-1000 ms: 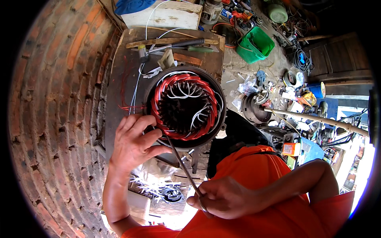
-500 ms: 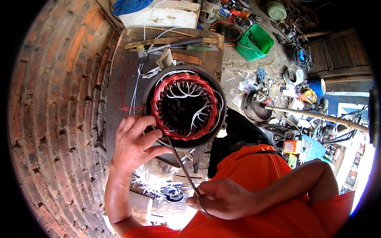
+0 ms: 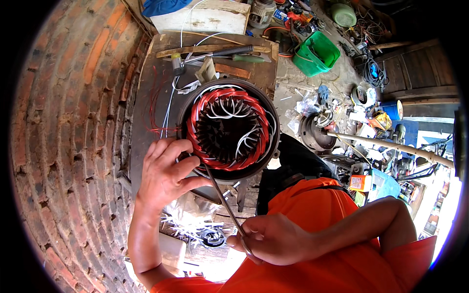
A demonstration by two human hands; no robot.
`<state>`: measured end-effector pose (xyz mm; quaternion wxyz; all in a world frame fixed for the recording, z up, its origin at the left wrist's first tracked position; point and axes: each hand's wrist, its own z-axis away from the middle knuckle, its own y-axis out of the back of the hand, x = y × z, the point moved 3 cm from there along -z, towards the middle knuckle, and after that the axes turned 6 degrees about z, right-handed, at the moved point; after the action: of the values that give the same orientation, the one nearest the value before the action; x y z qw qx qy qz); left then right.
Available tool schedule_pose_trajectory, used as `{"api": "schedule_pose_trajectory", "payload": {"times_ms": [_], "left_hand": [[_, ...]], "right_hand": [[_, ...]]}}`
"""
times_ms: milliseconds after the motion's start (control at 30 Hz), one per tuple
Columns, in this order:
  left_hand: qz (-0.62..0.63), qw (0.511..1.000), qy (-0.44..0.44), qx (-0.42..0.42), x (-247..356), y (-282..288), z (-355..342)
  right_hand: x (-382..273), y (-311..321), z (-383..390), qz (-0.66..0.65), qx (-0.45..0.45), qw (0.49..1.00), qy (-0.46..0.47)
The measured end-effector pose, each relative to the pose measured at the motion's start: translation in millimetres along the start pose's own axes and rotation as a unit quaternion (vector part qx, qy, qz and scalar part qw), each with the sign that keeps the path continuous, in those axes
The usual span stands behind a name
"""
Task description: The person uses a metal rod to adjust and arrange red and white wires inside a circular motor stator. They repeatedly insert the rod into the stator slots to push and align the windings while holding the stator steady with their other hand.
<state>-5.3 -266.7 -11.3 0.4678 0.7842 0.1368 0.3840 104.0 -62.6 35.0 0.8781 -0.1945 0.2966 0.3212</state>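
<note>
Head view: the counter (image 3: 267, 78) carries a dark round motor housing (image 3: 244, 177) at its right edge, toward the near end. Inside sits a ring of red winding (image 3: 266, 139), with white leads (image 3: 227, 116) looping into the bore. The left hand (image 3: 168, 163) curls over the rim's near-left part, thumb stretched toward the rod; whether its fingers pinch anything, I cannot tell. The right hand (image 3: 271, 239) is closed around a slim metal rod (image 3: 225, 202), its tip at the winding's near edge. The step looks like levering or tucking there; the next push calls for a steady tip, sparing the wire.
</note>
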Motion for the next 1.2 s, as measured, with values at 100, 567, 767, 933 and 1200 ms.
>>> {"api": "schedule_pose_trajectory", "payload": {"times_ms": [100,567,767,933,1200], "left_hand": [[-0.002,1.0,0.002,0.002,2,1,-1],[-0.02,0.999,0.039,0.011,9,2,4],[-0.07,0.994,0.084,0.002,28,6,3],[-0.097,0.982,0.148,0.064,65,15,-11],[0.12,0.946,0.218,0.207,133,-63,-57]], "right_hand": [[2,2,-2,-0.011,-0.003,1.0,0.022],[11,69,66,-0.123,-0.059,0.99,0.043],[14,111,69,-0.166,-0.052,0.983,0.054],[16,145,69,-0.141,-0.054,0.981,0.125],[15,196,61,-0.136,-0.068,0.987,0.058]]}}
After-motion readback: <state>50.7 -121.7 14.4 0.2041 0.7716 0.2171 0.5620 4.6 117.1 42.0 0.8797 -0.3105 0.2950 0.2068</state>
